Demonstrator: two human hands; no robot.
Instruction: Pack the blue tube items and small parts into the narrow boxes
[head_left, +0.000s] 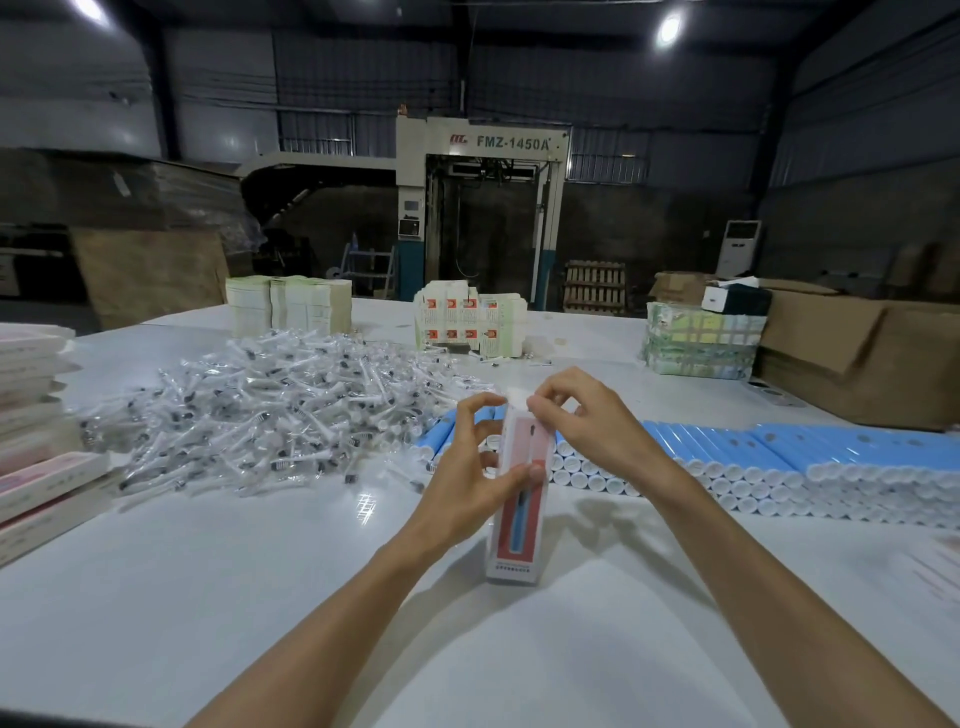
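White-and-red narrow box (519, 525) stands on end on the table (260, 597), long axis vertical, with the left hand (470, 467) curled round its upper half and the right hand (587, 415) pinching the top flap (517, 397) directly above that grip; blue tubes (779, 447) lie just beyond, rightward.

Head-worn wide view, forward-down, close over table (208, 597)
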